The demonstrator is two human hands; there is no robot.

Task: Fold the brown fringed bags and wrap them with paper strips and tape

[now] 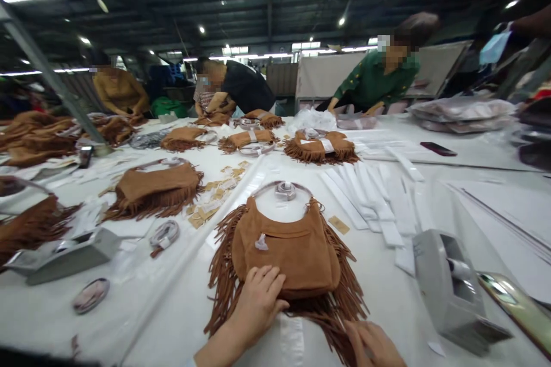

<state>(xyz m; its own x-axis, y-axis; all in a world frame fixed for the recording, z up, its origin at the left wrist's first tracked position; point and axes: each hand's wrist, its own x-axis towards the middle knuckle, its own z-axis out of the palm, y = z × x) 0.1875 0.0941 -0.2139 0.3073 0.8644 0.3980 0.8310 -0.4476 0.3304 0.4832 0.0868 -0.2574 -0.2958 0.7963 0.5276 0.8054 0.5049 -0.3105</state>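
A brown suede handbag with long fringe lies on the white table in front of me. Its wrapped strap forms an arch at the top, and a small scrap of white wrapping shows by the zip. My left hand rests on the bag's lower left front, fingers stretched out flat. At the bottom right, my right hand has its fingers closed on strands of the fringe; its fingertips are partly hidden. Under the bag's lower edge, a clear plastic strip lies between both hands.
Grey tape dispensers stand right and left. White strips lie beyond the bag's right side, a gold phone at the right edge. More fringed bags, coiled straps and tags cover the table. Several people work across it.
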